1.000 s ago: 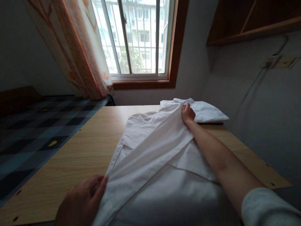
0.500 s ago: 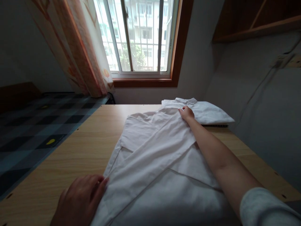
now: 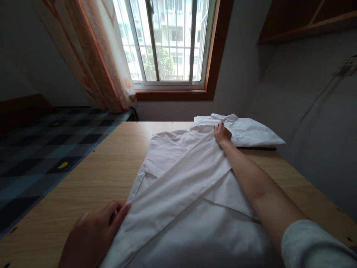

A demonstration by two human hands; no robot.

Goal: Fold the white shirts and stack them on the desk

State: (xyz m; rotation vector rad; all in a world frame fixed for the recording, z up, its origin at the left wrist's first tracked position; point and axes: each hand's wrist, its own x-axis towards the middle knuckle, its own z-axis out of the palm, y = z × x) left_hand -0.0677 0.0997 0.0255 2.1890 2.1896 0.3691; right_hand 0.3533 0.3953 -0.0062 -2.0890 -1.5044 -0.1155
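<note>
White garment [image 3: 164, 158]: on the wooden table [image 3: 111, 171], between the hands and spreading nearer the body below the right forearm.
Diagonal strip [image 3: 175, 191]: part of that cloth, running from hand to hand.
Left hand [image 3: 93, 232]: near end; thumb and fingers pinching the strip's edge.
Right hand [image 3: 223, 134]: farther out, fingers closed in a pinch on the strip's far end.
Handling: probably light, limp, quick to crease; hardly fragile.
Hold: both ends of the strip's upper edge look best, tension even.
Folded white shirt [image 3: 252, 133]: just beyond and right of right hand.
</note>
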